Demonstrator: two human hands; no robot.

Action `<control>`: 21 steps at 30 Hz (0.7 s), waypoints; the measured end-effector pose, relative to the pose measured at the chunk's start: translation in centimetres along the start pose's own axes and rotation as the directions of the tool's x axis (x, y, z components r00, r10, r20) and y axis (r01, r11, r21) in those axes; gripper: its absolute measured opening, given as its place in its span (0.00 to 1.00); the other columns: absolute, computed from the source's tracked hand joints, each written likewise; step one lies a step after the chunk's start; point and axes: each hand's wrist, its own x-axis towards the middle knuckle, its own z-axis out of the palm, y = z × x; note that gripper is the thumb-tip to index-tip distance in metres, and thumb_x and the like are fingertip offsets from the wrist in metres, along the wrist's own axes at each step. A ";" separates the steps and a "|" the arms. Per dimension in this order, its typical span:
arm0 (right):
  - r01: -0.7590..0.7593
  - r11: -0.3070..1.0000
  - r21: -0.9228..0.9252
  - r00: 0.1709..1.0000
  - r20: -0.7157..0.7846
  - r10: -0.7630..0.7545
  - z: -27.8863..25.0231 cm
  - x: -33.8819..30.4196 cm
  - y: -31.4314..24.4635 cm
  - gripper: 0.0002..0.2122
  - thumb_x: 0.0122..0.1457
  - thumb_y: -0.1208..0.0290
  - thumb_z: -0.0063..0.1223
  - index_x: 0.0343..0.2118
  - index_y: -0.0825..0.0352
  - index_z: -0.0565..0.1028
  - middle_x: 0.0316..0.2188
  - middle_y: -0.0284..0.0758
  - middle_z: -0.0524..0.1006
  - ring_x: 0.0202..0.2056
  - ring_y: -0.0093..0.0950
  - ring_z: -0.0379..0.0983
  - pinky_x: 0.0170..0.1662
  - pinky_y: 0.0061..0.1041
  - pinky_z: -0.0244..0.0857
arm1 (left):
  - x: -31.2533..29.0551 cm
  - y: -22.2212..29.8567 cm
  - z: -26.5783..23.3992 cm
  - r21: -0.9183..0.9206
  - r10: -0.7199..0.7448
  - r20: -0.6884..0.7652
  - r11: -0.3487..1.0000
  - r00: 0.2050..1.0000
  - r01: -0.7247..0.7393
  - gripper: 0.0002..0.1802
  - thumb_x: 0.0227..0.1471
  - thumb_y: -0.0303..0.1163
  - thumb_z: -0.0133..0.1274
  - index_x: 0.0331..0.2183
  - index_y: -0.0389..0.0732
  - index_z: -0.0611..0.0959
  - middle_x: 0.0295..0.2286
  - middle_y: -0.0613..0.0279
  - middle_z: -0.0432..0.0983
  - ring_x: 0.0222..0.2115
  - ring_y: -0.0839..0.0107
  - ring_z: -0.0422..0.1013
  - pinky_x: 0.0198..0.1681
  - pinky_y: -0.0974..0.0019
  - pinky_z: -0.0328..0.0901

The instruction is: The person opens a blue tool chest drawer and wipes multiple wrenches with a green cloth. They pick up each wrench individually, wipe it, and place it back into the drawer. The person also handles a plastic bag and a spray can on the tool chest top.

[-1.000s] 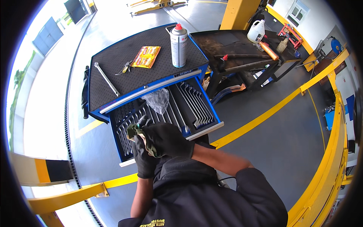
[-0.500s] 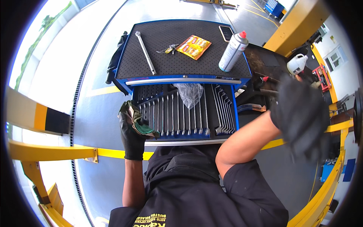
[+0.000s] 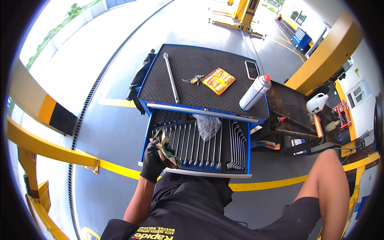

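Observation:
My left hand [image 3: 152, 163], in a black glove, is closed around a crumpled cloth [image 3: 165, 147] with a camouflage pattern and green edging. It hovers over the left front of an open drawer [image 3: 199, 173] of a blue tool chest. In that drawer a row of combination wrenches [image 3: 202, 150] lies in dark foam, with offset wrenches [image 3: 239, 146] at the right. A clear plastic bag [image 3: 208, 127] rests over the back of the row. My right arm bends at the elbow on the right side, its forearm running down past the lower edge, so the right hand is out of sight.
On the chest's black mat [image 3: 192, 64] lie a long metal breaker bar [image 3: 171, 78], keys [image 3: 195, 80], a yellow packet [image 3: 218, 81] and a phone [image 3: 251, 70]. A spray can [image 3: 255, 92] stands at the right. Beyond is a dark workbench [image 3: 286, 100] with a white jug [image 3: 317, 104]. Yellow lift arms [image 3: 52, 144] flank me.
My right hand has dropped from the right side, where it was blurred, out of the picture. The view has shifted, so the chest appears lower and tilted. The cloth stays in my left hand.

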 end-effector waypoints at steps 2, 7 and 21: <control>-0.019 0.999 -0.043 1.000 0.001 0.020 -0.8 -0.1 -0.1 0.11 0.64 0.67 0.47 0.28 0.68 0.76 0.23 0.36 0.76 0.26 0.27 0.75 0.32 0.29 0.68 | 0.9 0.4 1.4 -0.035 -0.055 0.050 0.998 0.997 0.057 0.12 0.60 0.39 0.45 0.40 0.44 0.78 0.32 0.65 0.79 0.32 0.69 0.77 0.40 0.60 0.74; -0.037 0.997 -0.069 0.999 0.010 0.038 -1.4 0.0 0.4 0.10 0.65 0.69 0.47 0.29 0.67 0.76 0.23 0.36 0.76 0.26 0.27 0.75 0.32 0.28 0.68 | 0.5 0.3 4.9 0.621 0.464 0.302 0.567 0.833 -0.541 0.20 0.64 0.43 0.40 0.49 0.43 0.76 0.36 0.63 0.79 0.37 0.68 0.77 0.45 0.62 0.72; 0.006 0.919 0.394 0.405 -0.841 0.358 9.6 -6.0 1.7 0.09 0.65 0.72 0.44 0.30 0.66 0.76 0.25 0.35 0.76 0.28 0.25 0.74 0.33 0.27 0.66 | 2.1 -4.7 -2.5 0.003 0.047 0.145 0.999 0.988 -0.048 0.17 0.65 0.45 0.44 0.47 0.45 0.77 0.31 0.66 0.76 0.26 0.74 0.72 0.28 0.70 0.68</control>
